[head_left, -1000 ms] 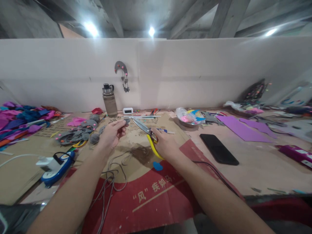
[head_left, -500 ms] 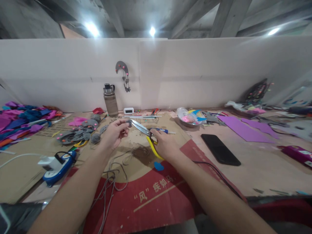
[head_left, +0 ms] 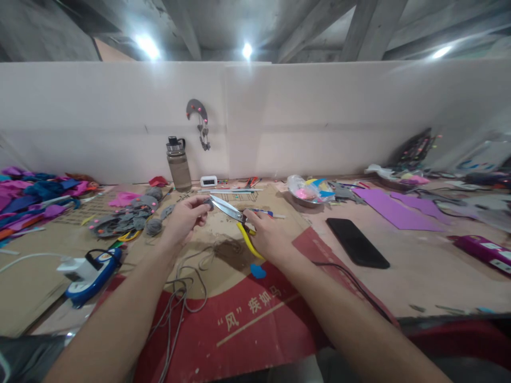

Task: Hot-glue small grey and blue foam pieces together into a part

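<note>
My left hand (head_left: 184, 219) pinches a small grey felt piece (head_left: 208, 202) above the cardboard mat (head_left: 227, 276). My right hand (head_left: 268, 236) is closed round the yellow handles of a pair of scissors (head_left: 235, 217). Their metal blades point left and reach the grey piece at my left fingertips. A tangle of grey cord (head_left: 187, 276) lies on the mat below both hands. A small blue scrap (head_left: 257, 271) rests on the mat by my right wrist.
A brown water bottle (head_left: 178, 165) and a small white clock (head_left: 209, 181) stand by the white back wall. Grey felt cut-outs (head_left: 123, 218) and pink-blue felt (head_left: 35, 194) lie left, with a blue glue gun (head_left: 90, 266). A black phone (head_left: 356, 242) and purple sheets (head_left: 395, 210) lie right.
The scissors' blades have moved left and now meet the grey piece in my left fingers. Both hands stay in nearly the same place.
</note>
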Demonstrator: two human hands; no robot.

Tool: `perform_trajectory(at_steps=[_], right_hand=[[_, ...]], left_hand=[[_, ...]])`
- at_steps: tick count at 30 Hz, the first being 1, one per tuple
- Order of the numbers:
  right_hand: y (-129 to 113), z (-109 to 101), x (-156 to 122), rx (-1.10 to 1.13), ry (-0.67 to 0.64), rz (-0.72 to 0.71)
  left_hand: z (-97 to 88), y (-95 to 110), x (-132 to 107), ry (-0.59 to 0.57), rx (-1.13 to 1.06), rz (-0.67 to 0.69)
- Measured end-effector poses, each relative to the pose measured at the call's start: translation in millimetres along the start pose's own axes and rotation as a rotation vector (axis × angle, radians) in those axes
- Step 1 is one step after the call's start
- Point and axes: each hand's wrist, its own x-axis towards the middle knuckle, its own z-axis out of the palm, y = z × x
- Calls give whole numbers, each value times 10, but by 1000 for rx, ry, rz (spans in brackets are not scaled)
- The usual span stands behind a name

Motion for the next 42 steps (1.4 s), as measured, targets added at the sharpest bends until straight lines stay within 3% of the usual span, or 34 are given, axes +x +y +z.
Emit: perform_trajectory(at_steps=[23, 32, 42], right_hand=[[-1, -63, -3, -18, -9, -27], [80, 64, 63, 308, 66, -27], [-19, -30, 5, 66, -44, 8]], left_hand=[[14, 20, -11, -5, 42, 25], [3, 18, 3, -21, -12, -26], [48, 33, -19, -22, -41, -72]])
